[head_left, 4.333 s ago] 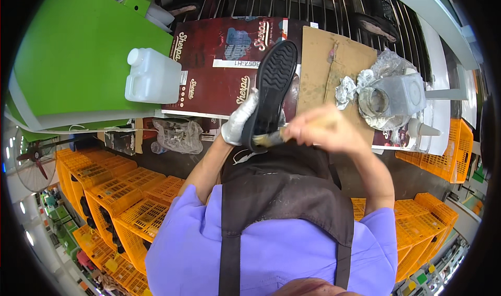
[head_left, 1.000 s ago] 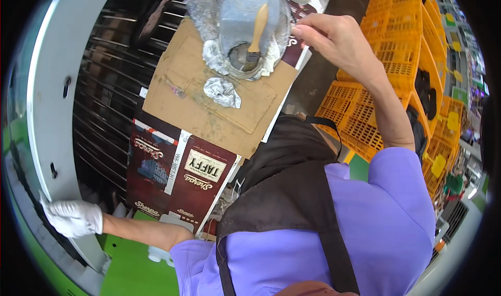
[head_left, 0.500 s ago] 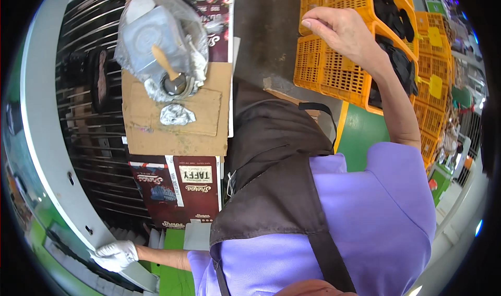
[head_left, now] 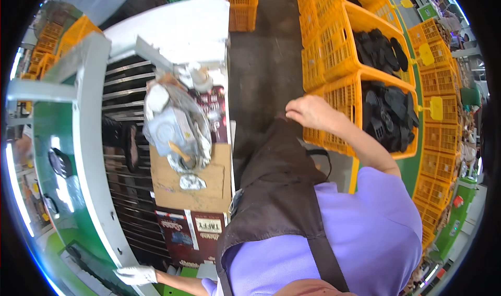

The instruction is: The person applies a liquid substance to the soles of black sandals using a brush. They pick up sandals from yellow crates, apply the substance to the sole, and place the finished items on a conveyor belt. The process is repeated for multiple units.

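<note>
My left hand [head_left: 135, 275], in a white glove, lies across the grey metal rail [head_left: 95, 155] at the lower left. Its fingers look stretched out over the rail, and nothing shows in them. Bare and curled, my right hand [head_left: 309, 111] is held in front of the yellow crates, above the knee of my dark apron [head_left: 279, 176]. Its thumb rests against the fingers and I see nothing between them. Between my hands, a brush [head_left: 179, 151] with a wooden handle stands in a small pot [head_left: 187, 163] wrapped in crumpled plastic. A crumpled silvery wad [head_left: 192, 182] lies on the cardboard [head_left: 172, 184].
A pale blue-grey container [head_left: 169, 131] sits in plastic behind the brush. Maroon cartons [head_left: 180, 241] support the cardboard. Dark slats [head_left: 141, 207] run beside the rail, with a dark shoe [head_left: 130, 145] on them. Yellow crates [head_left: 334, 100] on the right hold black soles [head_left: 389, 116].
My view has tilted up, bringing in more crates and a white panel at the far end. My right hand has lowered toward my knee. My left hand stays at the rail.
</note>
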